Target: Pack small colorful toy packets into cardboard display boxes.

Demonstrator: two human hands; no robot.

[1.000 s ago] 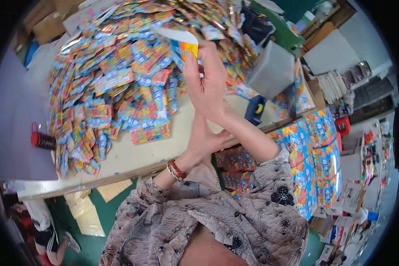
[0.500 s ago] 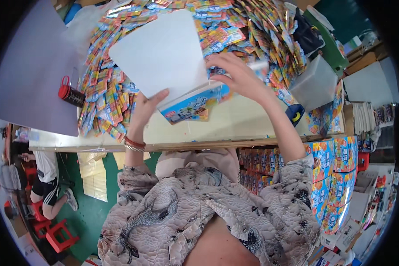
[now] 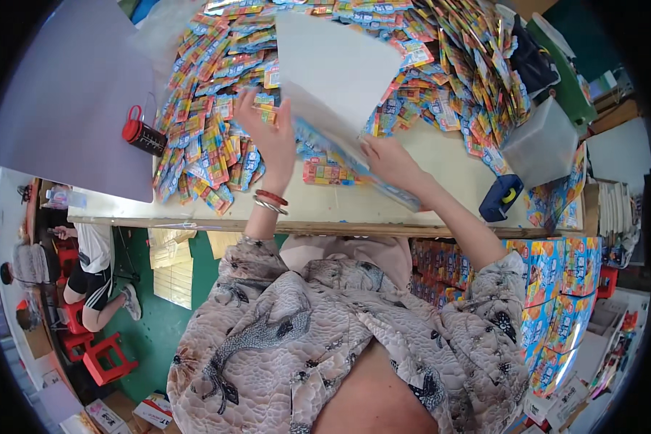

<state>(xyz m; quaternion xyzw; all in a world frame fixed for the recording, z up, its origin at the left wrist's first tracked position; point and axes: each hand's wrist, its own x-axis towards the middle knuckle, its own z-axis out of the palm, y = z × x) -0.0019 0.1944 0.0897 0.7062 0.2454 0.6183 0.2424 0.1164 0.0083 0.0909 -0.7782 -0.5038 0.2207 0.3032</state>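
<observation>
The left hand (image 3: 271, 141) stands over the wooden tabletop (image 3: 441, 163) with its fingers spread and upright, the palm turned toward the large flat carton with a white blank face and a blue printed edge (image 3: 336, 79). Whether the fingertips actually touch the carton's left edge cannot be told. Red and silver bangles (image 3: 269, 201) circle that wrist at about six o'clock from the hand.

The right hand (image 3: 390, 163) presses flat against the lower blue edge of the carton, fingers together, holding it tilted up on edge above the table; the carton rises toward twelve o'clock from this hand and leans over the heap behind it.

A great heap of small colourful printed packets (image 3: 210, 137) fans across the table from nine o'clock round to two o'clock of the hands. One loose packet (image 3: 325, 173) lies on bare wood between the two wrists. A red and black cylindrical tool (image 3: 143, 134) sits at nine o'clock, just beside the heap's left rim. A blue tape dispenser (image 3: 500, 197) rests at the table's edge at three o'clock, near a translucent grey plastic bin (image 3: 542, 145). Stacked printed boxes (image 3: 557, 289) stand at four o'clock below the table.
</observation>
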